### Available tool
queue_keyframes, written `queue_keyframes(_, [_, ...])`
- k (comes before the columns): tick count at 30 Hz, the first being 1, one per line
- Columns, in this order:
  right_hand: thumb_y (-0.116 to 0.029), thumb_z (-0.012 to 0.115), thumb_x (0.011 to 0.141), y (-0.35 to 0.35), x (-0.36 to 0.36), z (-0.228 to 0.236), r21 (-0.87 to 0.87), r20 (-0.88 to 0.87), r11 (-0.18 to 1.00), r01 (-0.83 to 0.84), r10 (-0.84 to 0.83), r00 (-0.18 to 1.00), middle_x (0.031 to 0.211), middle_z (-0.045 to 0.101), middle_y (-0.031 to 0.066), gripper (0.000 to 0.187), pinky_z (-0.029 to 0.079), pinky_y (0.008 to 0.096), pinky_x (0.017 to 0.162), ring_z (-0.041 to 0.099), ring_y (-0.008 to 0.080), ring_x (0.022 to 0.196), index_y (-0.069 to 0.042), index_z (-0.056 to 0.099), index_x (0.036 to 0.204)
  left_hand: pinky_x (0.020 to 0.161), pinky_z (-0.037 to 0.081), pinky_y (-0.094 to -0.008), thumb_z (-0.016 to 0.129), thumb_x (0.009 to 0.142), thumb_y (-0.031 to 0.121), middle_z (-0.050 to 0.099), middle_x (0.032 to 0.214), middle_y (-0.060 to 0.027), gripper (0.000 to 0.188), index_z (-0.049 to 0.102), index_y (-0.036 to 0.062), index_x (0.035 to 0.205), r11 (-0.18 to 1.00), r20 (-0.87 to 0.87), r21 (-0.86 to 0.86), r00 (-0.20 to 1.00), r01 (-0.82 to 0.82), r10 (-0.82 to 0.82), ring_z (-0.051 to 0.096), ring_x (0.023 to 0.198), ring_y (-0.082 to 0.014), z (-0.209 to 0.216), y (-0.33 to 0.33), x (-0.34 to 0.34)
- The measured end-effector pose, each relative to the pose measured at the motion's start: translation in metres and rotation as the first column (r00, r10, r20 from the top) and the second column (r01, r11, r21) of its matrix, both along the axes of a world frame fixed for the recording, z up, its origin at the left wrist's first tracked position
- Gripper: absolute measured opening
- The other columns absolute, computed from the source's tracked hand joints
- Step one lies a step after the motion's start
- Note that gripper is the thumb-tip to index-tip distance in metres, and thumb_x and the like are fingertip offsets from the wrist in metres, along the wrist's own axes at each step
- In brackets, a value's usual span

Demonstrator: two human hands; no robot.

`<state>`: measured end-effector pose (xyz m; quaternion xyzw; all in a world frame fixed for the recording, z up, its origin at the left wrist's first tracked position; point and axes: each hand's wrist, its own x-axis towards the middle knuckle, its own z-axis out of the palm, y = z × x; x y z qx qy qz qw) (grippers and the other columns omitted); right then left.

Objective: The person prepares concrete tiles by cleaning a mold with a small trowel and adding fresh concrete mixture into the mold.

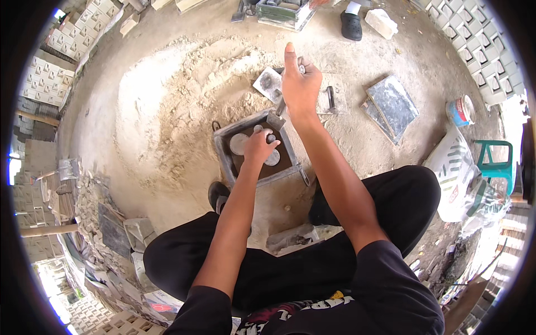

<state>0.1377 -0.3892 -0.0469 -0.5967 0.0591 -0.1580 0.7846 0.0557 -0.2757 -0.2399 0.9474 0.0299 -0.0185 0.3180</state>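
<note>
Below me on the ground sits a square metal frame (pixel 263 180) with looped side handles, packed with dark sand (pixel 285 146). Two pale round discs lie on the sand: one disc (pixel 239 144) is left of my left hand (pixel 260 147), the other disc (pixel 272 158) just right of it. The fingers of that hand curl round a short dark peg (pixel 271 138) between the discs. My right hand (pixel 301 85), thumb stretched out, is wrapped round the handle of a hammer. The blocky hammer head (pixel 275 120) hangs by the frame's far right corner.
Loose sand (pixel 184 84) spreads left and beyond. Past the frame lie a flat plate (pixel 267 81) and a board with a handle (pixel 333 100). Grey panels (pixel 393 106), a bucket (pixel 460 110), a sack (pixel 451 167) and a green stool (pixel 496 162) stand right. Another person's shoe (pixel 351 25) shows ahead.
</note>
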Motion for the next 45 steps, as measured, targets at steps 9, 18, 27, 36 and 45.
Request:
queue_keyframes(9, [-0.04,0.062,0.091,0.03,0.002,-0.023,-0.126,-0.058,0.992,-0.029,0.022,0.998,0.049,0.044,0.0028,0.054,0.035,0.032,0.047,0.038,0.0096,0.05,-0.001,0.05,0.055,0.08,0.049,-0.041,0.074,0.075,0.027,0.066,0.097,-0.0151,0.033,0.07,0.0069,0.101,1.0,0.029,0.018,0.999,-0.015,0.015,0.063,0.093,-0.0328,-0.015,0.02,-0.006])
queue_keyframes(18, [-0.04,0.058,0.094,0.042,0.004,-0.076,-0.437,-0.054,0.891,-0.124,0.111,0.992,0.055,0.051,0.0086,0.05,0.039,0.0352,0.053,0.044,0.0134,0.056,0.003,0.06,0.068,0.084,0.049,-0.0427,0.075,0.075,0.026,0.066,0.104,-0.0148,0.037,0.069,0.0078,0.107,0.999,0.0,-0.019,0.999,0.034,-0.034,0.062,0.098,-0.0335,-0.014,0.025,-0.007])
queue_keyframes(27, [-0.041,0.058,0.093,0.023,-0.007,-0.082,-0.421,-0.106,0.897,-0.135,0.099,0.989,0.055,0.053,0.0222,0.049,0.042,0.0419,0.056,0.049,0.034,0.051,0.003,0.063,0.07,0.085,0.048,-0.0428,0.073,0.077,0.028,0.065,0.106,-0.0152,0.036,0.07,0.0094,0.108,1.0,-0.004,-0.019,1.0,0.007,-0.007,0.06,0.1,-0.034,-0.022,0.024,-0.009])
queue_keyframes(36, [-0.037,0.056,0.096,0.017,-0.041,-0.072,-0.363,-0.034,0.931,-0.039,0.028,0.999,0.054,0.046,0.0102,0.051,0.036,0.0379,0.052,0.037,0.0139,0.056,0.005,0.055,0.067,0.084,0.048,-0.0439,0.073,0.077,0.027,0.065,0.106,-0.0158,0.035,0.07,0.0097,0.108,0.997,-0.003,0.002,0.997,-0.078,0.078,0.06,0.099,-0.036,-0.02,0.016,-0.009])
queue_keyframes(45, [-0.031,0.052,0.099,0.02,-0.063,-0.102,-0.274,-0.023,0.957,-0.094,0.091,0.996,0.056,0.041,-0.0036,0.048,0.028,0.0282,0.048,0.034,0.0059,0.056,-0.004,0.046,0.061,0.083,0.048,-0.0458,0.075,0.076,0.023,0.065,0.101,-0.02,0.034,0.071,0.0075,0.105,0.997,0.072,-0.026,0.995,-0.074,0.076,0.061,0.095,-0.0368,-0.026,0.012,-0.01])
